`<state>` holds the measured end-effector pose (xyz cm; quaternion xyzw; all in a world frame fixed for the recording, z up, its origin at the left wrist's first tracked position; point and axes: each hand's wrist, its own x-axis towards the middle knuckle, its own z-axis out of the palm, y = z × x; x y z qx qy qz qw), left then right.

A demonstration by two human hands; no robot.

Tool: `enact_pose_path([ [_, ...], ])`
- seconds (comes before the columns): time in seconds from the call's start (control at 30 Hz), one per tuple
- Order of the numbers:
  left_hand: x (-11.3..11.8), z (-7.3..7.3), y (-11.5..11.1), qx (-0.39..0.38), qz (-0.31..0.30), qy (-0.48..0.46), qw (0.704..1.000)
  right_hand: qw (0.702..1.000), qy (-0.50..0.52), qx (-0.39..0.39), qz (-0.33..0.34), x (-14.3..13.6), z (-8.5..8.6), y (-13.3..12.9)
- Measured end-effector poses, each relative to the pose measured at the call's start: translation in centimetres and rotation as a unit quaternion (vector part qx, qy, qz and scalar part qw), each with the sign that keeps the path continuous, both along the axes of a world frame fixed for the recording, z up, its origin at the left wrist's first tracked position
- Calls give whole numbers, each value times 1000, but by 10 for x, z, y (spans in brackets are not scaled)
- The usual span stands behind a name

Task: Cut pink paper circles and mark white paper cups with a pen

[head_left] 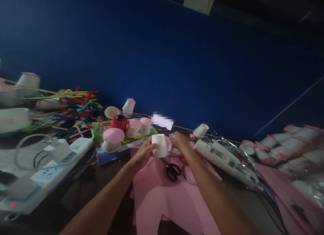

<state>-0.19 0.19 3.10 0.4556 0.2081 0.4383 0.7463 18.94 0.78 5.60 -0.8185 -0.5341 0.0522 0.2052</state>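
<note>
L hand (143,154): grip closed round 1 white cup (159,146), thumb across near face. Cup long axis approx. vert.; appears base-up. R hand (180,141): fingers curled, apparently round 1 slim pale item (170,144); ID unclear. Cup lies just L of R grip, pale item between; contact cannot be confirmed. L hand is nearer, being on the cup.

Below hands, on pink paper (149,198) (sheet qty not countable): 1 pr. scissors (167,166), 1 tape ring (186,177).

Fwd-L: 3 pink-topped cups (113,135), 1 red item (118,124) w/ black top, 1 open cup (112,112) on its side.

R of R hand: 1 tilted cup (200,130), 1 cup stack (220,157) in clear wrap. Far R: paper-topped cups (280,144), qty blurred.

Far L: 1 power strip (50,174) on dark tabletop (86,181).
</note>
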Motion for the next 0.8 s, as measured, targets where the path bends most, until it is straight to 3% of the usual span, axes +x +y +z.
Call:
enact_pose_path([
  [0.1, 1, -4, -2, 7, -26, -3, 1000, 999, 33, -25, -1, -5, -14, 22],
  [0.2, 0, -3, -2, 5, -39, -19, 999, 997, 83, 1, 3, 2, -12, 27],
  [0.3, -2, 2, -2, -19, -56, -43, 997, 987, 137, 78, 6, 13, 5, 10],
  [0.4, -7, 8, -6, -65, -139, -80, 985, 958, 245, 140, 46, 13, 20, -31],
  [0.43, -8, 9, -8, -79, -171, -94, 978, 893, 405, 159, 115, 10, 21, -48],
  [0.53, -11, 11, -16, -99, -222, -118, 963, 840, 498, 126, 173, -10, 10, -91],
  [0.6, -11, 12, -19, -99, -219, -114, 964, 744, 626, 87, 215, -24, -1, -106],
  [0.63, -10, 11, -20, -97, -210, -111, 967, 714, 660, 93, 214, -30, -6, -109],
  [0.7, -7, 11, -21, -92, -184, -111, 972, 666, 704, 122, 215, -39, -11, -108],
  [0.8, -3, 12, -20, -88, -174, -124, 973, 619, 736, 169, 216, -45, -12, -104],
])
